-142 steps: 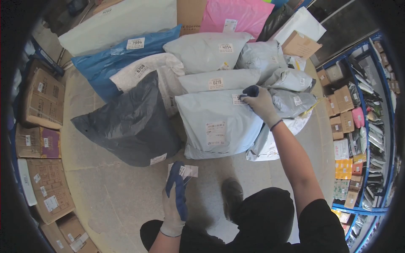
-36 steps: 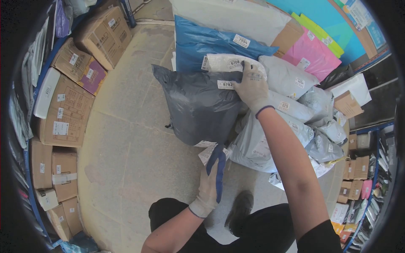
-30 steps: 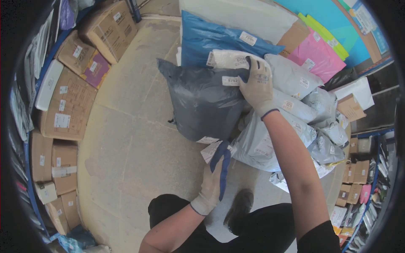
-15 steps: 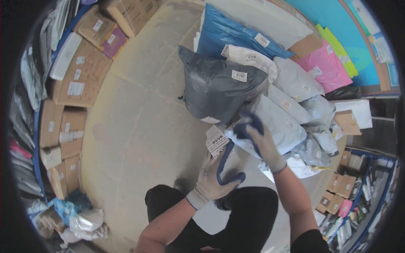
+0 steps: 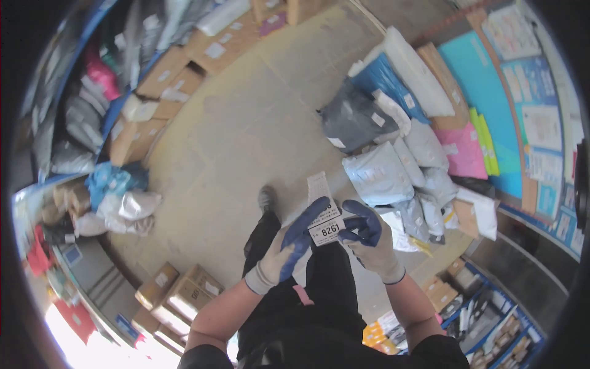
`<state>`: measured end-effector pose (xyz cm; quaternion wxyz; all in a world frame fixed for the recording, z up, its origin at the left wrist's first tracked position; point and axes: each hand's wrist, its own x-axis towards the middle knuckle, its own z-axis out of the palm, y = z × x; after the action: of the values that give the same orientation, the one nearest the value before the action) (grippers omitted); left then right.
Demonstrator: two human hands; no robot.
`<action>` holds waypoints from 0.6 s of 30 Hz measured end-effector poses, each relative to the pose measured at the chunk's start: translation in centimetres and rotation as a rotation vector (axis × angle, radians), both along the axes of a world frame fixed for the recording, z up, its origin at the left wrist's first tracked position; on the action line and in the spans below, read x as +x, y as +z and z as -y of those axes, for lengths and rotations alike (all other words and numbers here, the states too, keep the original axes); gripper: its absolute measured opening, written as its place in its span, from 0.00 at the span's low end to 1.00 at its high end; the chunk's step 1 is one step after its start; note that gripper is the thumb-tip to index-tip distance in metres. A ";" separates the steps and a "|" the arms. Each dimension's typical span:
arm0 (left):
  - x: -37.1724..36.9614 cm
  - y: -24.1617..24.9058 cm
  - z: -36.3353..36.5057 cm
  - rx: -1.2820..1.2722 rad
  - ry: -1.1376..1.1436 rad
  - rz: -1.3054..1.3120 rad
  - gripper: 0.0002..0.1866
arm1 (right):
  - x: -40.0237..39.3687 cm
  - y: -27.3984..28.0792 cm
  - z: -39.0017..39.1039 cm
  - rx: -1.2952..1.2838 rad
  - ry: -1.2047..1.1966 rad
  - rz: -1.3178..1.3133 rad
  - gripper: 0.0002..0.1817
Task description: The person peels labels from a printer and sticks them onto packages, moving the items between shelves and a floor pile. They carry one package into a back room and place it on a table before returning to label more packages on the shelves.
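A strip of white printed labels (image 5: 326, 230) hangs in front of my legs, its nearest label reading 8261. My left hand (image 5: 284, 251), in a pale glove with a blue coated palm, grips the strip from the left side. On the other side, my right hand (image 5: 373, 242) wears a matching glove and pinches the strip's right edge near that label. The strip's far end rises above my fingers. Just beyond my right hand lies a pale grey mailing bag (image 5: 379, 174), beside a dark grey parcel (image 5: 355, 120) with a label on it.
Boxes and bags fill the shelves (image 5: 128, 92) at left. A blue bag (image 5: 386, 86), a pink bag (image 5: 462, 152) and other parcels are piled against the right wall. Cartons (image 5: 187, 294) stand at lower left; another shelf (image 5: 485, 307) is at lower right.
My view has swung round and I am standing more upright, away from the parcels. My right hand has come from the pile to the label strip, which my left hand still holds.
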<state>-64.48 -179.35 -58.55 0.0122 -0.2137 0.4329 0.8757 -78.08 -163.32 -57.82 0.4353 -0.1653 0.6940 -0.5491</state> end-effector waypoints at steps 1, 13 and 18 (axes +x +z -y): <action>1.1 1.9 0.9 0.027 0.032 -0.085 0.46 | 0.5 2.4 1.3 0.015 0.076 -0.044 0.32; 18.3 15.0 13.3 -0.288 0.145 -0.374 0.39 | 13.5 15.7 19.1 -0.304 0.449 -0.527 0.17; 24.2 17.0 16.0 -0.254 0.352 -0.412 0.43 | 18.9 18.7 24.6 -0.320 0.535 -0.259 0.17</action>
<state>-40.31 -195.37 -41.55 -0.2544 -0.1031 0.4887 0.8282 -59.15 -187.89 -39.14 0.4408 -0.4763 0.5806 -0.4917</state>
